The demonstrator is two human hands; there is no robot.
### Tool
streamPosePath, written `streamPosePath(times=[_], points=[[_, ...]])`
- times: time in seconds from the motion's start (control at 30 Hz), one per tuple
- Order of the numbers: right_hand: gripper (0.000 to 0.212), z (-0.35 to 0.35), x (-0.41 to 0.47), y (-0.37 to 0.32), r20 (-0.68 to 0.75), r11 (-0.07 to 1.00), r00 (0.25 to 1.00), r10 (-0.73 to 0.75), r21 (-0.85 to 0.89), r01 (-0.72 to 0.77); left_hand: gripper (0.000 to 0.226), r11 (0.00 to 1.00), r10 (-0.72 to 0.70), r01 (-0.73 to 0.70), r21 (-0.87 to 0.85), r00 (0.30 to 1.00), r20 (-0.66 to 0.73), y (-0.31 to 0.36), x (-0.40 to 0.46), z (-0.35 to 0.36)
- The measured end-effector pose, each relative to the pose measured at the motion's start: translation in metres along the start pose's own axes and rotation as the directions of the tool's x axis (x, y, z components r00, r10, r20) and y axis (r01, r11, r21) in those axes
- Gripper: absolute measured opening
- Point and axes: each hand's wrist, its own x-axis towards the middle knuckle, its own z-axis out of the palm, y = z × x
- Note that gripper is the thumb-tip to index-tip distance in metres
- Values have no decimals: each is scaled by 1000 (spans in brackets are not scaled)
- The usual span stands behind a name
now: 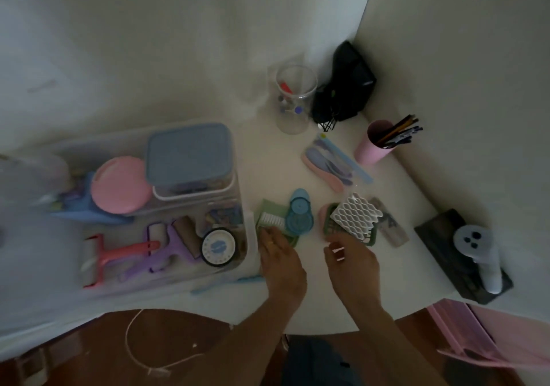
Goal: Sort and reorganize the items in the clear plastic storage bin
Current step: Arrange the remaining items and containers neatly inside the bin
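The clear plastic storage bin [244, 254] stands at the left of the white table. Inside lie a grey-lidded container [189, 153], a pink round lid [120, 184], a red roller [113, 256], a purple roller [162, 247] and a round dial timer [218, 247]. My left hand [279, 259] reaches just right of the bin, fingertips on a green tray [269, 211] that carries a white brush [270, 219] and a blue teardrop tool [300, 213]. My right hand [349, 259] touches the near edge of a green basket [333, 231] under a white lattice piece [355, 213]. Neither grip is plain to see.
A clear jar [294, 97], a black pouch [346, 85] and a pink cup of pencils [376, 143] stand at the back. A bag of pastel spoons [333, 162] lies mid-table. A dark tray with a white handheld device [476, 251] sits at the right edge.
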Motion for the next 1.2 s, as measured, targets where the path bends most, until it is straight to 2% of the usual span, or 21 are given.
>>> streamPosePath(times=[0.1, 0.17, 0.3, 0.4, 0.47, 0.57, 0.63, 0.7, 0.77, 0.87, 0.93, 0.97, 1.07, 1.2], points=[[26, 11, 6, 10, 123, 997, 990, -63, 42, 58, 86, 993, -114, 114, 41, 993, -9, 4, 9, 3], [33, 23, 12, 12, 187, 992, 975, -122, 52, 114, 78, 990, -106, 108, 96, 994, -20, 2, 13, 4], [50, 47, 26, 6, 282, 958, 918, -279, 13, 287, 63, 990, 51, -35, 138, 993, -109, -7, 7, -4], [54, 51, 37, 0, 345, 947, 892, -291, -28, 320, 60, 969, 206, -176, 172, 962, -177, -11, -7, -14], [49, 48, 41, -3, 322, 941, 892, -316, -15, 339, 57, 953, 295, -265, 149, 922, -250, -17, -18, -17], [26, 35, 36, -13, 214, 964, 942, -259, 113, 239, 44, 908, 410, -410, 91, 820, -398, -31, -37, -19], [32, 21, 30, -25, 236, 971, 968, -86, 237, 29, 47, 874, 444, -486, 16, 783, -436, -37, -52, -27], [45, -1, 21, -36, 263, 937, 965, 3, 337, -95, 48, 816, 492, -575, -63, 747, -446, -42, -68, -43], [50, -30, 8, -51, 248, 900, 969, 7, 422, -114, 48, 723, 576, -678, -128, 695, -430, -44, -83, -68], [46, -77, -17, -84, 215, 843, 976, 16, 523, -129, 44, 611, 652, -779, -140, 595, -470, -50, -100, -113], [46, -101, -34, -116, 171, 796, 985, 19, 593, -118, 38, 582, 611, -799, -148, 550, -569, -61, -106, -144], [47, -107, -42, -132, 148, 763, 989, 11, 638, -104, 37, 583, 563, -793, -177, 551, -616, -70, -107, -159], [45, -93, -53, -180, 141, 649, 990, -8, 754, -102, 40, 615, 413, -738, -277, 601, -684, -112, -102, -200], [37, -29, -60, -231, 194, 589, 979, -65, 799, -120, 40, 755, 265, -577, -311, 703, -660, -205, -77, -233]])
